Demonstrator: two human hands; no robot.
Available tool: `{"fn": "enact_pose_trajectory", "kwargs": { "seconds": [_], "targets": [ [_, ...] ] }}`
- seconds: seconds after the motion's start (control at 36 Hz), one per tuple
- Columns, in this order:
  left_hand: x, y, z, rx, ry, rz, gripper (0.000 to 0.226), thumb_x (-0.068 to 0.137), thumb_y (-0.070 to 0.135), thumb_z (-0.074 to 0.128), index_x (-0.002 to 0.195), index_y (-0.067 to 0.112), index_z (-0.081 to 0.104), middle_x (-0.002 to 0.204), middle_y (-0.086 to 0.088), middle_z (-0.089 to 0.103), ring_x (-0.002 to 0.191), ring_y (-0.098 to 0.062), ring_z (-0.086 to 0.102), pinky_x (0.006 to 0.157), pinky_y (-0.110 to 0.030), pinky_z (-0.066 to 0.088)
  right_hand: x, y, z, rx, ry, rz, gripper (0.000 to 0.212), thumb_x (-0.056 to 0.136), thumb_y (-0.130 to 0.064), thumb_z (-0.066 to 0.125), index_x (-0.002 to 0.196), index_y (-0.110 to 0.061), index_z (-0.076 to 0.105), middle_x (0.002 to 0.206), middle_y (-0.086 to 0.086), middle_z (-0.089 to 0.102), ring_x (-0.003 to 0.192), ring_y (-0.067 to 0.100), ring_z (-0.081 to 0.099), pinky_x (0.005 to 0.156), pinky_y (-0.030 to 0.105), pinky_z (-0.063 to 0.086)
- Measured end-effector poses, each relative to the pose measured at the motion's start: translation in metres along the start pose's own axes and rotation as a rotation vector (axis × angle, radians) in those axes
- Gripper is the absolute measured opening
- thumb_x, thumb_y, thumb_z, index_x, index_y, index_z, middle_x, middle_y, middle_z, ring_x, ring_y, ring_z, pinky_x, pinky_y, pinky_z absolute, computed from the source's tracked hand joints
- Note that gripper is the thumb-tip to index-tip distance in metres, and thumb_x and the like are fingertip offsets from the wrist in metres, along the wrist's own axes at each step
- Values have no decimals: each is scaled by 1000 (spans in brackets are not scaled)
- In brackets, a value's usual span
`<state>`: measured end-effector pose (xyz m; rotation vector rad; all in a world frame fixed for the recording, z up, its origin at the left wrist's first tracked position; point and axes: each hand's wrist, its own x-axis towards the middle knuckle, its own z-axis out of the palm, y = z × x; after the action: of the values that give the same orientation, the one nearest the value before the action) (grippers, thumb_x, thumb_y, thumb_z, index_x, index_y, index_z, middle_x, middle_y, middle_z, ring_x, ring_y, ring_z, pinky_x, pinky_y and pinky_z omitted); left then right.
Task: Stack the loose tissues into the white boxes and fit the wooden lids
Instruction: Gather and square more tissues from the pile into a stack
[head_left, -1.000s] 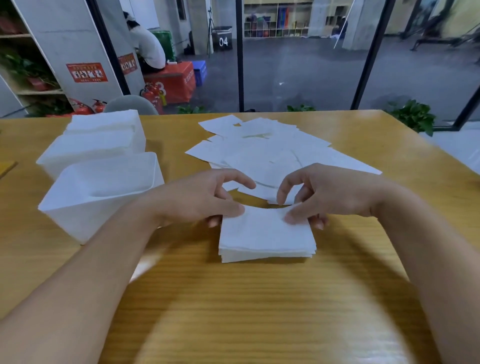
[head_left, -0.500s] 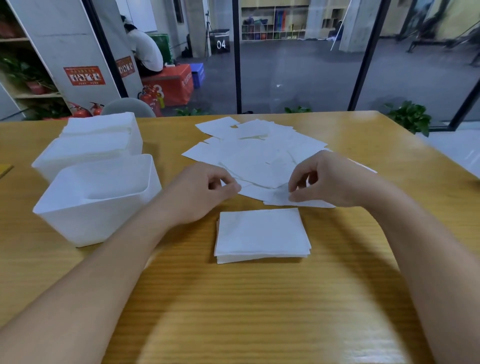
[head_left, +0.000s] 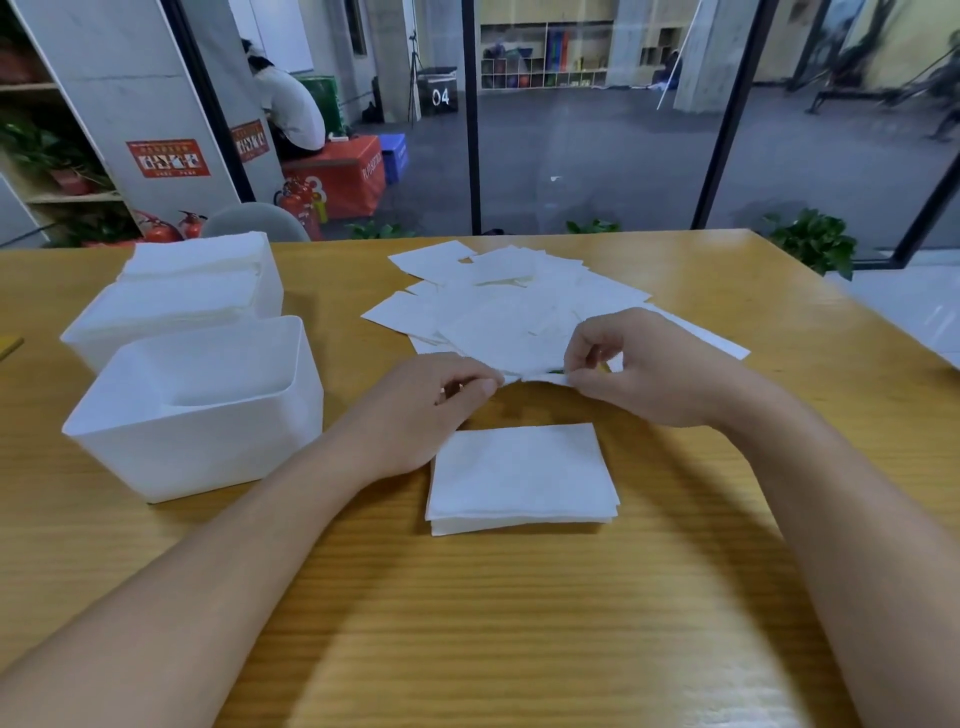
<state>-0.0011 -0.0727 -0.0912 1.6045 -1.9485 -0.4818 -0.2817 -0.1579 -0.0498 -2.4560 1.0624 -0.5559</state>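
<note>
The left hand (head_left: 441, 400) and the right hand (head_left: 639, 369) are each pinching the near edge of a tissue (head_left: 498, 338) on the loose pile (head_left: 519, 296). A neat stack (head_left: 519, 475) is lying just below the hands. An empty box (head_left: 192, 410) is sitting at the left, with a full box (head_left: 176, 301) behind it.

Dim, soft shadows, wide-angle edge distortion

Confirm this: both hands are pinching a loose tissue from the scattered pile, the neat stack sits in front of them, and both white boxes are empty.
Not quite. The head view shows only the near white box empty; the far white box is already full of tissues. The left hand and right hand do pinch a loose tissue, near the neat stack.
</note>
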Motion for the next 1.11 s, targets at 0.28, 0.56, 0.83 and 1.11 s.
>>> {"fn": "enact_pose_trajectory", "kwargs": {
  "seconds": [0.28, 0.56, 0.83, 1.11],
  "targets": [
    [0, 15, -5, -558, 7, -113, 50, 114, 61, 40, 130, 30, 76, 106, -4, 85, 93, -22, 80, 67, -25, 53, -5, -27, 3, 276, 12, -190, 9, 99, -19, 78, 93, -26, 78, 100, -10, 78, 102, 16, 72, 96, 35, 58],
    [-2, 9, -12, -680, 110, -42, 25, 95, 26, 88, 119, 25, 82, 80, -16, 76, 69, -17, 66, 66, -29, 51, -3, -38, 19, 282, 80, -245, 9, 100, -35, 81, 108, -32, 79, 127, -16, 72, 127, 11, 66, 107, 35, 51],
    [-7, 23, -24, -721, 132, 87, 30, 100, 15, 81, 129, 22, 79, 100, -26, 78, 90, -26, 74, 78, -32, 59, 1, -24, 9, 339, 81, -58, 11, 104, -34, 74, 114, -33, 79, 95, -6, 79, 94, 15, 74, 88, 40, 61],
    [-6, 7, -40, -431, -127, -36, 30, 104, 37, 74, 135, 40, 73, 63, -5, 54, 62, -19, 55, 59, -27, 48, -2, -14, -4, 438, -130, 77, 13, 97, -35, 83, 105, -26, 80, 71, 4, 70, 59, 19, 58, 64, 35, 48]
  ]
}}
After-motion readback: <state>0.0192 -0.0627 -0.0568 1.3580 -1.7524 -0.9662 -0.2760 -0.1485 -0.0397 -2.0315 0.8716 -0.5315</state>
